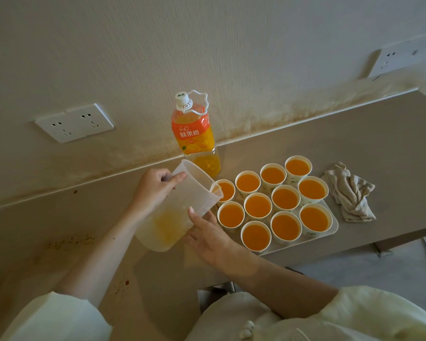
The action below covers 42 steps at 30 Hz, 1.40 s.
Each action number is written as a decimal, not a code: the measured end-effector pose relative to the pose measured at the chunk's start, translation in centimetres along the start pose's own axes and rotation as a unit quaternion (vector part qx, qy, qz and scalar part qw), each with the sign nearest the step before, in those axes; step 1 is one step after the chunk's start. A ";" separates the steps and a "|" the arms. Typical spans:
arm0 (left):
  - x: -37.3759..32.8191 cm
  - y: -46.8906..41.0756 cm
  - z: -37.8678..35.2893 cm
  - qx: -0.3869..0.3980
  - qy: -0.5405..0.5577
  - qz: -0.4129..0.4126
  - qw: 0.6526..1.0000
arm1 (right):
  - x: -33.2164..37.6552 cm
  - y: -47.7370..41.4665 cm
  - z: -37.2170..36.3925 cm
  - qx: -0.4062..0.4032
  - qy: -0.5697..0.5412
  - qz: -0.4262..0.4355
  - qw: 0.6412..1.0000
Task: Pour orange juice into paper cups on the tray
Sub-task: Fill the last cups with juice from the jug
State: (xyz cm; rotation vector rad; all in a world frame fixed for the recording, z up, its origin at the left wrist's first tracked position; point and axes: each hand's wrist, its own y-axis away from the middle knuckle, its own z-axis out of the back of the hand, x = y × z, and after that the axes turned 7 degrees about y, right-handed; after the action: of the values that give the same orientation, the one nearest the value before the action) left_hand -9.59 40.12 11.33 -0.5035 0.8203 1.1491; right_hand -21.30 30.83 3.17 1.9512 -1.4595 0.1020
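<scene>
We've got the left hand (155,188) curled round the tilted pitcher (172,212) near its rim, right hand (207,232) straight-fingered against its lower wall; long axis runs base-left to spout-right, spout over the tray's (331,231) far-left corner cup (225,190), right of both hands.

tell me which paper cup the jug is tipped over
The white paper cup at the far left corner of the white tray: the tilted clear plastic jug overhangs its rim; the others stand clear.

Head camera looks down closely over counter (354,148), facing the wall (231,45).
</scene>
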 end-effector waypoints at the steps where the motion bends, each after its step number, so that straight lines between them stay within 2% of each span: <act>1: 0.1 0.4 0.2 -0.004 0.001 -0.003 1.000 | -0.1 0.2 0.0 0.005 0.008 0.000 1.000; 8: 0.1 4.5 0.0 -0.069 -0.051 -0.036 0.996 | -2.3 2.4 0.3 0.039 0.059 0.019 0.997; 11: -0.1 6.1 -0.7 -0.083 -0.054 -0.047 0.994 | -3.1 3.6 0.5 0.026 0.078 0.026 0.996; 16: -0.1 10.1 -2.0 -0.089 -0.042 -0.010 0.995 | -3.7 7.0 1.9 0.035 0.136 0.040 0.989; 21: -1.3 13.2 -4.5 -0.089 -0.024 0.010 0.996 | -4.8 9.3 4.1 0.002 0.190 0.019 0.982; 29: -3.4 15.9 -8.5 -0.107 -0.031 0.034 0.993 | -3.7 12.0 7.0 -0.039 0.201 -0.040 0.978; 42: -6.4 15.0 -9.5 -0.114 -0.167 0.039 0.979 | -2.5 12.6 7.7 0.017 0.154 -0.063 0.986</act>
State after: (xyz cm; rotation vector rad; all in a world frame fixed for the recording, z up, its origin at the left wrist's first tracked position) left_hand -27.70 34.66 11.28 -0.4518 0.4227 1.3640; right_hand -35.69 26.95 2.16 1.9494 -1.1379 0.3575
